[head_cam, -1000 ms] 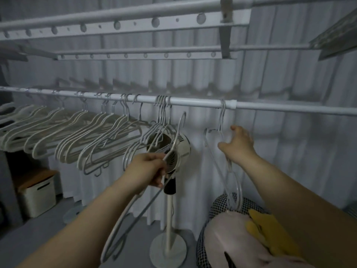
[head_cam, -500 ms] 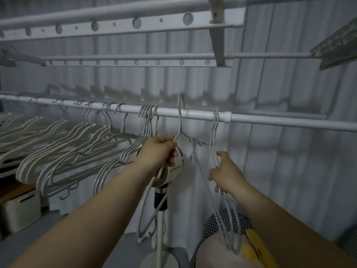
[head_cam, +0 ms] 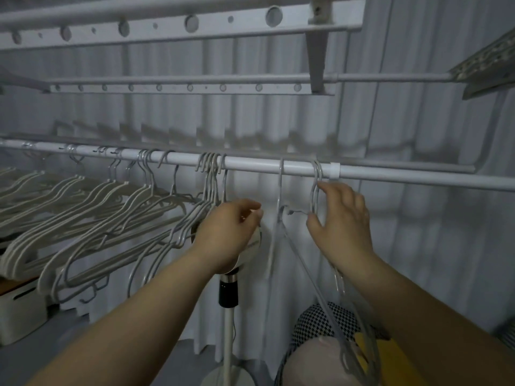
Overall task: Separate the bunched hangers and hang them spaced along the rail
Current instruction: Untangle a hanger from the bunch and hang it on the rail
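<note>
Probably light and springy, the thin white wire hangers on the white metal rail are best taken at the neck, where the right hand touches them with spread fingers, while the left hand is curled, its hold unclear

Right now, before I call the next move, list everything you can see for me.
rail: one, white, across the middle.
bunched hangers: many, too packed to count, pale grey, on the rail's left part.
single hanger: one, pale grey, hooked on the rail between the hands.
hanger pair: seemingly two, pale grey, hooked on the rail at the right hand.
upper rack bars: two, white, with holes, overhead.
fan: one, white with black neck, behind the left hand.
box: one, white, lower left.
basket: one, black-and-white check, lower right, holding pink cloth and yellow cloth.
curtain: white, behind.
left hand: curled, beside the bunch; contents unclear.
right hand: fingertips touching the hanger pair.
</note>
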Demonstrator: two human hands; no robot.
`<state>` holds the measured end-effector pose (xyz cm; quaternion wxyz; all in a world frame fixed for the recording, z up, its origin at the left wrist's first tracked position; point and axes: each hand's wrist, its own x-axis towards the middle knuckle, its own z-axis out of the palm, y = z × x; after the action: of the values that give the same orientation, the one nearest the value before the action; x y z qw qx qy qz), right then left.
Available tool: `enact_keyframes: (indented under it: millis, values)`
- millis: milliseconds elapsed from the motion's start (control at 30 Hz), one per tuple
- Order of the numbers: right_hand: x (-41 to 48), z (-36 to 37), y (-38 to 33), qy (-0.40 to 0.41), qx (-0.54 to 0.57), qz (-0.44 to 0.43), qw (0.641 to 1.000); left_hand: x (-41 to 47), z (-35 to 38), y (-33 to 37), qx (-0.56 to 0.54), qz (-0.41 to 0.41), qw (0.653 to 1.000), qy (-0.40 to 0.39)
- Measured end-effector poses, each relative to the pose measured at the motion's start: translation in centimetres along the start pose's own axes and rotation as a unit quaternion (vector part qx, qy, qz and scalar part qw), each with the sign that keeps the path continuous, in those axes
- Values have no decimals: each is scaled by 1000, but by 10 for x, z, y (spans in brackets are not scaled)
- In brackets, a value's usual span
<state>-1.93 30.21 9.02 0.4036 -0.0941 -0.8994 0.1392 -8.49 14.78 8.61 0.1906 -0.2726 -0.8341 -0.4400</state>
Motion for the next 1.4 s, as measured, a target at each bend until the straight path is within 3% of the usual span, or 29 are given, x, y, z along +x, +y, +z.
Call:
enact_keyframes:
  millis: [100, 267, 467, 667, 1033, 1400]
  values:
    - [19, 6, -14, 55, -44, -90, 993, -11, -22, -13, 118, 63, 983, 129]
    - [51, 19, -34, -30, -178, -144, 973, -19, -33, -47, 247, -3, 968, 38]
    - [73, 30, -43, -72, -265, -114, 955, -13, -44, -71, 362, -21, 931, 29]
    - [79, 34, -35, -44, -277, -112, 953, -14, -54, -75, 442, 55, 895, 4]
    - [73, 21, -16, -29, -257, -103, 961, 6, -40, -73, 307, 15, 952, 5]
    - [65, 2, -4, -56, -268, -116, 955, 40, -8, -49, 267, -34, 961, -67]
